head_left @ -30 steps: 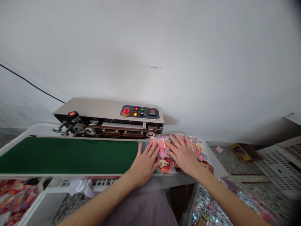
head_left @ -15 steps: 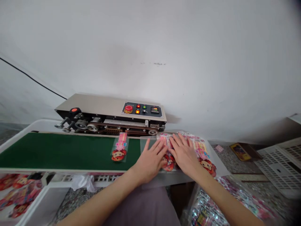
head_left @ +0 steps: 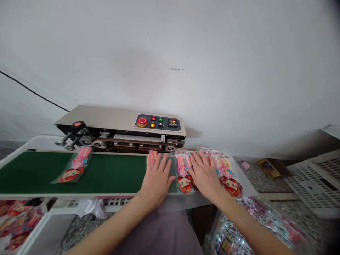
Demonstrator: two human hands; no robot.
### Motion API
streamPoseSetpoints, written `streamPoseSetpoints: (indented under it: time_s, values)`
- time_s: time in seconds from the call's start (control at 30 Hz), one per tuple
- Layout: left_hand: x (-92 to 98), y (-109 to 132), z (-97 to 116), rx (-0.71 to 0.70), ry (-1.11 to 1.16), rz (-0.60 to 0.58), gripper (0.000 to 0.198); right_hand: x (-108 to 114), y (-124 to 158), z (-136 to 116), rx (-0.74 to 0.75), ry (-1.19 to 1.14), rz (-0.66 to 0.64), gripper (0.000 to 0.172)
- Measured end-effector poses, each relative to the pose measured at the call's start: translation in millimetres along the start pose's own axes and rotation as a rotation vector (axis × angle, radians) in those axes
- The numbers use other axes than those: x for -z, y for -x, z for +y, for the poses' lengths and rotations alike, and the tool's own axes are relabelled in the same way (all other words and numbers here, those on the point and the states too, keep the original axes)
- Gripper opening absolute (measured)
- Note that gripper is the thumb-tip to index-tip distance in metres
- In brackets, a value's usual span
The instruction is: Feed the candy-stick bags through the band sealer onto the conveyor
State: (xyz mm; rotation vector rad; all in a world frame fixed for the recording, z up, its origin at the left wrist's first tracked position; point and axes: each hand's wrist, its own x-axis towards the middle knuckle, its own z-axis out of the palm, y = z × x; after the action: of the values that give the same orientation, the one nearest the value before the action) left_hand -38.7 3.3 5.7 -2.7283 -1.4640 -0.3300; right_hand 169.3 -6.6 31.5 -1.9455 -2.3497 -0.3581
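Note:
My left hand [head_left: 156, 180] lies flat with fingers spread over a clear packet with a pink top [head_left: 153, 156] on the green conveyor belt [head_left: 114, 173]; most of that packet is hidden beneath the hand. To the right, my right hand [head_left: 204, 173] rests open and flat on a row of similar packets. One packet with a red-haired cartoon face [head_left: 185, 182] shows between the hands, another face packet [head_left: 231, 186] to the right of them. Farther left, a separate packet [head_left: 75, 166] lies slanted on the belt, its top by the machine's rollers.
A band sealing machine [head_left: 111, 120] with a lit control panel [head_left: 159, 123] stands behind the belt against the wall. A white bin [head_left: 50, 230] with packets is below left. A bag of shiny packets [head_left: 236, 230] sits below right, near a white crate [head_left: 313, 180].
My left hand has moved left onto the belt over a packet, uncovering one between the hands. The separate packet has travelled left and turned slanted. My right hand has stayed nearly in place.

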Motion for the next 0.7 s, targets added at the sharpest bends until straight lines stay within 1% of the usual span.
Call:
streamPoseSetpoints:
  time_s: [0.1,0.17,0.23,0.33,0.43,0.5,0.57,0.6,0.63,0.7]
  values:
    - [-6.8,-9,19,-0.170,0.066,-0.012,0.061,-1,2,3,0.000,0.027,0.019,0.045]
    - [-14.1,-12,22,-0.230,0.094,-0.011,0.063,-1,4,6,0.002,0.045,0.030,0.043]
    - [-18.7,-12,15,-0.241,0.103,-0.009,0.064,-1,6,8,0.006,0.054,0.031,0.044]
    - [-17.0,-6,-8,-0.239,0.089,-0.034,0.062,-1,6,6,0.000,0.053,0.012,0.045]
    - [-6.1,1,-30,-0.182,0.046,-0.078,0.059,-2,1,-5,-0.015,0.047,0.001,0.046]
    - [4.4,3,-35,-0.102,0.015,-0.091,0.058,0,-4,-12,-0.019,0.035,-0.005,0.047]
    - [14.7,2,-27,-0.032,0.002,-0.083,0.056,6,-8,-13,-0.024,0.021,0.005,0.048]
    - [18.7,0,-19,-0.031,0.011,-0.074,0.055,10,-9,-11,-0.028,0.019,0.020,0.048]
    - [21.2,-3,-8,-0.060,0.031,-0.065,0.054,15,-9,-7,-0.031,0.023,0.038,0.047]
    - [20.2,-11,16,-0.199,0.095,-0.039,0.055,23,-5,5,-0.023,0.049,0.063,0.046]
